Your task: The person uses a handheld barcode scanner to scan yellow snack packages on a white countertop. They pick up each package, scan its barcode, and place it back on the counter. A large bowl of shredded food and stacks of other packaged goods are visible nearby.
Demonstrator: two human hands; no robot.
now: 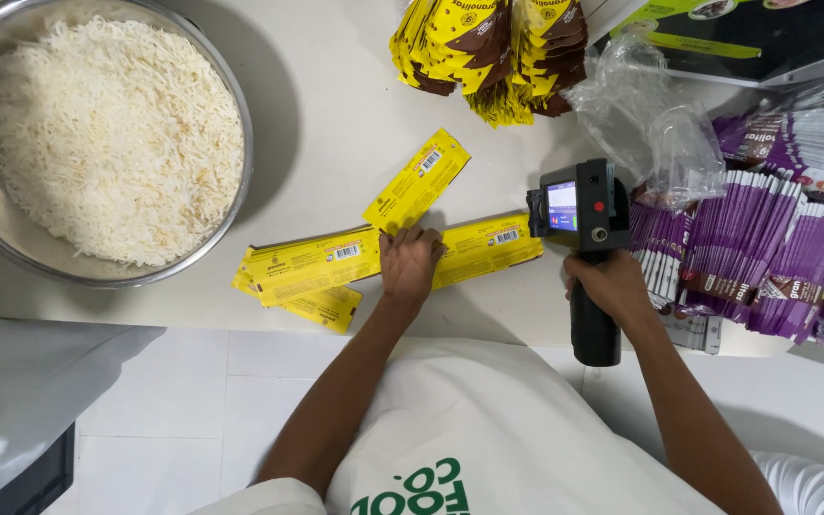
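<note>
Several flat yellow sachets lie on the white table (336,105). My left hand (410,265) presses fingers-down on the row of them, between one sachet (312,259) on its left and another sachet (486,246) on its right. A further yellow sachet (418,179) lies slanted just beyond the hand. My right hand (612,286) grips the black handle of a handheld printer (579,215) with a small lit screen; its head sits at the right end of the right sachet.
A large steel bowl (240,181) of white rice fills the far left. A bundle of yellow-brown sachets (488,48) lies at the back, crumpled clear plastic (650,124) beside it. Stacks of purple sachets (765,248) crowd the right edge.
</note>
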